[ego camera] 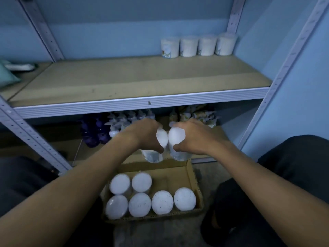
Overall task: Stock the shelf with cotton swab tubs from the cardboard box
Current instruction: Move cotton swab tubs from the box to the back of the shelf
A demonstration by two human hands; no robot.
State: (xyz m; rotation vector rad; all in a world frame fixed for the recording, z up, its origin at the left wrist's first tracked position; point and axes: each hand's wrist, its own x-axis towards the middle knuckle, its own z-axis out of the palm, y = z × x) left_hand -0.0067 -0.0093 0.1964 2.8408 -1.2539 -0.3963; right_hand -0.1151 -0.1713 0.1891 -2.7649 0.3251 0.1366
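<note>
Holding one tub in each hand, I see my left hand (144, 135) wrapped round the left tub (161, 138) and my right hand (194, 137) round the right tub (176, 138), lifted above the box (193, 177), side by side, likely to join the row (198, 46) on the shelf (124, 81); both arms reach forward, wrists level.

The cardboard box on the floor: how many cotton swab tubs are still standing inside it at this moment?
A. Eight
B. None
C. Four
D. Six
D. Six white lids show in the cardboard box: two in the back row and four in the front row. The left hand and right hand each hold one more tub above the box.
</note>
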